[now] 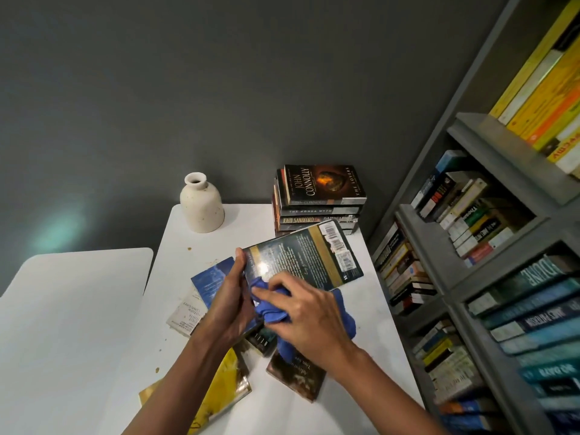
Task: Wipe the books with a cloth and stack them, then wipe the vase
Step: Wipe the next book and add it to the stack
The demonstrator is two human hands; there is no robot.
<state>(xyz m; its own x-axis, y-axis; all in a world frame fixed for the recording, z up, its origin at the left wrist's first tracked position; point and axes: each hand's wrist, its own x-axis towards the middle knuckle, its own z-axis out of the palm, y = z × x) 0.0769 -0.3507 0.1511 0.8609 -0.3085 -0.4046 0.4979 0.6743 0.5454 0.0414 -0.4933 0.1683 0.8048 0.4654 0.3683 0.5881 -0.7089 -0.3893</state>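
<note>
I judge the job to be somewhere near half done: a stack of paperbacks (320, 199) stands squared up at the far right corner of the white table (251, 227), while a loose scatter lies beneath my arms, among them a blue book (210, 277), a white one (185, 315), a yellow one (226, 381) and a brown one (295, 375), none of them stacked. The speckled cream vase (202, 207) stands upright at the far left corner, well apart from my hands and not yet wiped, as far as I can tell. The book in hand (307, 259) is a dark paperback, back cover up and tilted, held above the scatter and just in front of the stack. My left hand (230, 296) clasps its near left end, thumb on top. My right hand (304, 312) has its fingers curled round the bunched blue cloth (345, 315) and presses it onto the cover's near left part, close beside my left thumb; the barcode end is uncovered.
</note>
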